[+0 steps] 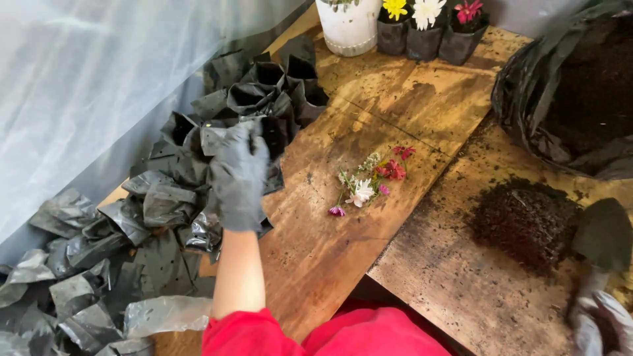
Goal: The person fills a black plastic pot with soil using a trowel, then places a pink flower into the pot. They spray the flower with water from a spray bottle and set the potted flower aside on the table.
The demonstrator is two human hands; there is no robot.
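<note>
My left hand [239, 175], in a dark grey glove, reaches into a heap of black plastic grow bags [165, 198] at the left of the wooden table and grips the rim of one open bag [217, 135]. My right hand [600, 323], in a soiled light glove at the bottom right corner, holds the handle of a small trowel [603, 234] whose dark blade lies beside a mound of dark soil [524, 221]. A small bunch of cut flowers [369, 181], pink, white and red, lies on the table between my hands.
A large black sack of soil [567, 92] stands open at the right back. A white pot [349, 26] and three small black bags with yellow, white and pink flowers [428, 26] stand at the far edge. A white sheet [79, 79] hangs at the left.
</note>
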